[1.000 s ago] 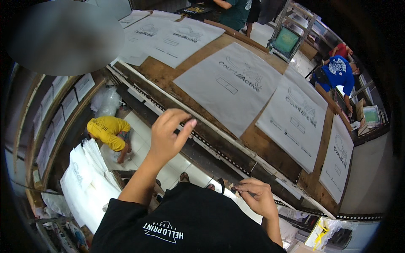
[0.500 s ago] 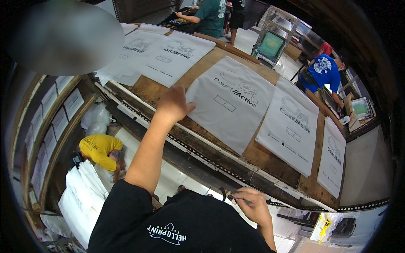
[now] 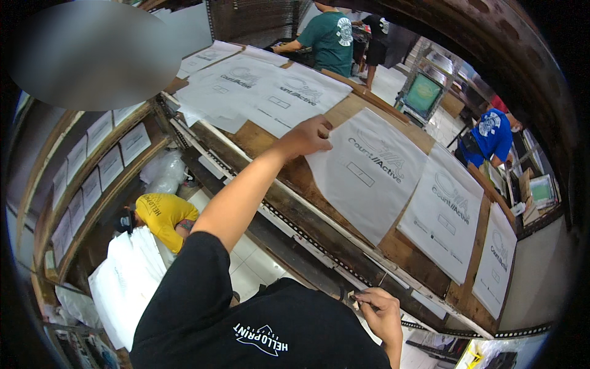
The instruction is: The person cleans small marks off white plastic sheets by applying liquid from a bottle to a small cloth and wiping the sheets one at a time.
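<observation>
- Head view: left hand (image 3: 307, 136) out over the table, fingers curled, thumb side at the left edge of the middle sheet (image 3: 367, 175); can't tell if it's pinching that edge or only resting on it
- Right hand (image 3: 381, 310) low, in front of the table edge and beside the black T-shirt (image 3: 264, 320); thumb and fingers closed on a small piece (image 3: 352, 298), pale and dark, too small to identify
- Middle sheet: white, dark print, on the bare brown wood of the table (image 3: 418, 261), left side by the left hand, right side along the next sheet
- Right of it: second sheet (image 3: 445, 215), same print, then a narrower-looking third sheet (image 3: 495, 261) near the table's right end
- Left of it: more printed sheets (image 3: 301, 95), some overlapping; bare wood strip between them and the middle sheet
- Lower left: thick pile of white sheets (image 3: 129, 289), below a bent-over person in yellow (image 3: 166, 218)
- Far side: person in green (image 3: 329, 40), person in blue (image 3: 491, 135), framed green panel (image 3: 422, 95) between them
- Far left: shelves with white rectangular items (image 3: 110, 166), upper part hidden by a grey blur
</observation>
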A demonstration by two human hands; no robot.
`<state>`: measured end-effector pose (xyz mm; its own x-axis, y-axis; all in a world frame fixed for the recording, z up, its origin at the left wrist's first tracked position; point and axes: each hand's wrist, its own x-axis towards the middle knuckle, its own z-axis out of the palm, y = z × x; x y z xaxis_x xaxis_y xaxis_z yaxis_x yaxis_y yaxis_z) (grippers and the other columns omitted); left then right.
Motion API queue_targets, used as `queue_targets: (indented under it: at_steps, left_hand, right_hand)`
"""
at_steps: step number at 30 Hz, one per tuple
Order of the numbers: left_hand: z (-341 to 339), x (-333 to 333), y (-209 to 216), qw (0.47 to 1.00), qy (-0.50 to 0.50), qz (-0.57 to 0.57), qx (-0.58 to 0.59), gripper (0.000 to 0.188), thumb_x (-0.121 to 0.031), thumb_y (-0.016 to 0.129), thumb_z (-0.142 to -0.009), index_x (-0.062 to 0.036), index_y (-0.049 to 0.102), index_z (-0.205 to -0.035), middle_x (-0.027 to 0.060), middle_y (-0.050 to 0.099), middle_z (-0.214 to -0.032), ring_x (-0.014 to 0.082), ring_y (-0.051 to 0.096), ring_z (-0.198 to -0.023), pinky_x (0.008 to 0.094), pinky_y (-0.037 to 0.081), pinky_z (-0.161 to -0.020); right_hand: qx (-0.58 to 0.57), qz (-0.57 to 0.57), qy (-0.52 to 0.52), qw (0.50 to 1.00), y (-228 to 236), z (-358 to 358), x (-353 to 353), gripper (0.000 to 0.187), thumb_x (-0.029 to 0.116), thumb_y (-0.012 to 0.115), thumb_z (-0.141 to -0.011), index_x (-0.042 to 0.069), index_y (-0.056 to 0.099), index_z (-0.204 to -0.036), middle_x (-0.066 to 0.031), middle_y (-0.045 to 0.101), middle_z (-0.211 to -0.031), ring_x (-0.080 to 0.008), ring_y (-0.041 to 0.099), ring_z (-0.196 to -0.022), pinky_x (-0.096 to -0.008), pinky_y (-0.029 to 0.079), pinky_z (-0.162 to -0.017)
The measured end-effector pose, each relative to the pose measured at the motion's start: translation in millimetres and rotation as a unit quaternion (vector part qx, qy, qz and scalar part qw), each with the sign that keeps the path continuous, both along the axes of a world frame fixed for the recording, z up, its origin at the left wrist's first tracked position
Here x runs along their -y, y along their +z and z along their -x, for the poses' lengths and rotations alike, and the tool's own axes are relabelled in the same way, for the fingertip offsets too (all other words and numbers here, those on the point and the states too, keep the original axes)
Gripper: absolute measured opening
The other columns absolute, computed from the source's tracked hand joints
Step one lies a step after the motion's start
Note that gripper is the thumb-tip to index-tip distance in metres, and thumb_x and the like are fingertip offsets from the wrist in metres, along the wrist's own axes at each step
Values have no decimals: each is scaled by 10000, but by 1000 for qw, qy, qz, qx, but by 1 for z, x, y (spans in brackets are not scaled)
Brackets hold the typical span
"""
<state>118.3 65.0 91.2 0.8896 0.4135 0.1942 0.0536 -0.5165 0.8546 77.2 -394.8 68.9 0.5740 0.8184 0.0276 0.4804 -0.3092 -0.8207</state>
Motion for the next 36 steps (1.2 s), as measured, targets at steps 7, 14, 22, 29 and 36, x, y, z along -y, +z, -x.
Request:
queue_targets:
  at_steps: [7,14,22,29,36]
  left_hand:
    - [-35,-14,21,988,-122,-14,-96,489,-65,634,-775,-38,721,-1256,143,739,-1142,217,667,-1040,323,515,-931]
    - [-42,-105,73,975,-154,-135,-90,458,-130,627,-850,-95,718,-1297,122,716,-1247,211,649,-1082,324,498,-966]
    - [47,-229,99,980,-34,-145,-134,595,-65,585,-775,-161,687,-1354,117,635,-1353,263,563,-1215,312,449,-1029]
    - [121,-362,68,956,100,-220,-165,649,-7,571,-723,-146,680,-1348,141,683,-1308,251,647,-1133,351,516,-968]
    - [144,-457,8,880,206,-402,-145,450,-36,573,-815,-101,716,-1236,136,725,-1219,305,698,-1066,380,547,-964]
  right_hand:
    - [1,-9,5,1000,-2,4,-20,231,-46,656,-764,1,783,-952,-164,752,-953,-277,735,-881,-327,566,-787]
    - [25,10,13,1000,-13,6,-34,200,-13,682,-803,11,784,-973,-171,747,-968,-297,733,-873,-349,566,-795]
    - [-21,25,-36,999,-16,16,-47,189,2,690,-824,29,792,-981,-173,754,-988,-337,735,-926,-374,569,-833]
    - [-51,63,-10,997,-1,19,-72,120,74,670,-932,5,751,-989,-196,733,-1059,-371,685,-1053,-415,514,-946]
    - [-47,98,-23,994,5,21,-89,130,80,683,-925,1,760,-992,-189,741,-1078,-351,694,-1067,-414,520,-959]
